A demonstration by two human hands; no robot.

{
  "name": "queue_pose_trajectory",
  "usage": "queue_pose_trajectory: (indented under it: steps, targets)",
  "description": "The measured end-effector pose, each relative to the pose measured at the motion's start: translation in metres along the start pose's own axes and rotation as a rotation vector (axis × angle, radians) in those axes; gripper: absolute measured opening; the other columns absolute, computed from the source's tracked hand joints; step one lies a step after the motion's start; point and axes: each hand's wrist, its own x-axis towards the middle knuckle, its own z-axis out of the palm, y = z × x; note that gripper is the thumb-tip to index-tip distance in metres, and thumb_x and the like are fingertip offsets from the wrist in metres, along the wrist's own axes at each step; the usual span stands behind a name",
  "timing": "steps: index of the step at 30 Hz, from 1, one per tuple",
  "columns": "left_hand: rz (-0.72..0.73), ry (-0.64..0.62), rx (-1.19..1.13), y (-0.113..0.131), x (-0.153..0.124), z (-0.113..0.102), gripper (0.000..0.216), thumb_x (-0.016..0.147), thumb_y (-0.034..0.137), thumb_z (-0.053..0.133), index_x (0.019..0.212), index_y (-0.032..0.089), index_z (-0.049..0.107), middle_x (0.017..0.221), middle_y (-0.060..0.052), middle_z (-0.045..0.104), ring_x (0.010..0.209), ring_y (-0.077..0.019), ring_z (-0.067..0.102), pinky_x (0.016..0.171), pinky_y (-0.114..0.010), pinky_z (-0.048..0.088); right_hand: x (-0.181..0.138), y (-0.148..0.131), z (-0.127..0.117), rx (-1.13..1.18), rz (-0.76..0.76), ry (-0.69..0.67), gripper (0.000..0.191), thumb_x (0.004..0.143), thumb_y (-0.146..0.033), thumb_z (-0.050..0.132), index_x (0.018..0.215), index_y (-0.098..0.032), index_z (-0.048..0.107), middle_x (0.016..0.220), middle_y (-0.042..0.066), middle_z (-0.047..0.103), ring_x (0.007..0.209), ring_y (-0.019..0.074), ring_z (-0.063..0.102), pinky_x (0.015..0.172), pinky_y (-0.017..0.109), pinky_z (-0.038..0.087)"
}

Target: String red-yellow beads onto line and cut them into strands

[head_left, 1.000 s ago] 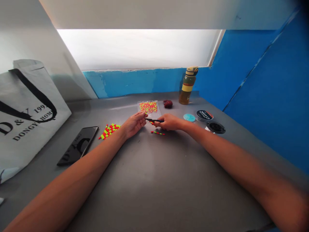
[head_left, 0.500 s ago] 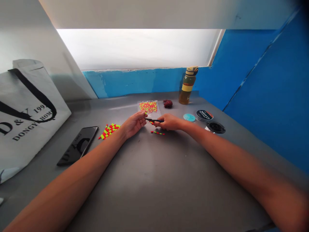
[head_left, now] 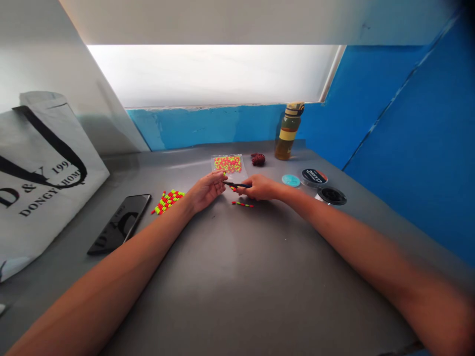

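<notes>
Black tool [head_left: 236, 185], slim, lies crosswise between the two hands, above a grey steel table [head_left: 237, 277], its tip just at the fingertips of the left hand [head_left: 204, 192]. The right hand [head_left: 260, 187] is closed around the tool, fingers curled on its shaft. The left fingers [head_left: 219, 176] are bent and drawn together at the tip; whether they pinch anything there is too small to tell. Just far of the hands sits a clear bag [head_left: 227, 164] of red and yellow beads, and a short bead strand [head_left: 242, 203] lies near the right hand. Left of the hands lie rows of beads [head_left: 167, 201], then a phone [head_left: 119, 223] and a white tote [head_left: 44, 168]. Toward the far right are a dark red bundle [head_left: 258, 159], a bottle [head_left: 288, 132] and spools [head_left: 314, 176].
</notes>
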Motion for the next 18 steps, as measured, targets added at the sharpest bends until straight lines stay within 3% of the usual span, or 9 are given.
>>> queue_pose_trajectory:
  steps: [4,9,18]
  targets:
    - [-0.017,-0.007,-0.013,0.0014,-0.0007,0.0009,0.023,0.083,0.018,0.072,0.106,0.014,0.068,0.083,-0.002,0.071,0.071,-0.01,0.065,0.073,-0.024,0.054,-0.0006,-0.0012,-0.0003,0.005,0.004,-0.003,0.044,0.091,-0.055,0.056,0.096,-0.017,0.076,0.073,0.004,0.067,0.062,0.0142,0.053,0.057,0.025,0.032]
    - [-0.036,-0.018,0.024,0.001,-0.0008,0.0032,0.019,0.086,0.027,0.071,0.097,0.012,0.07,0.088,-0.005,0.071,0.072,-0.0109,0.065,0.071,-0.024,0.053,-0.002,-0.0024,-0.0011,0.02,0.011,-0.008,0.043,0.091,-0.055,0.057,0.098,-0.016,0.076,0.071,0.004,0.066,0.06,0.0137,0.051,0.057,0.026,0.033]
    - [-0.021,-0.039,0.07,-0.0021,0.0019,-0.0011,0.014,0.085,0.024,0.072,0.092,0.012,0.071,0.093,-0.007,0.072,0.078,-0.0125,0.065,0.074,-0.025,0.051,-0.0018,-0.0018,-0.0007,0.018,-0.002,-0.009,0.044,0.092,-0.055,0.055,0.097,-0.017,0.076,0.073,0.004,0.066,0.063,0.0147,0.052,0.057,0.025,0.033]
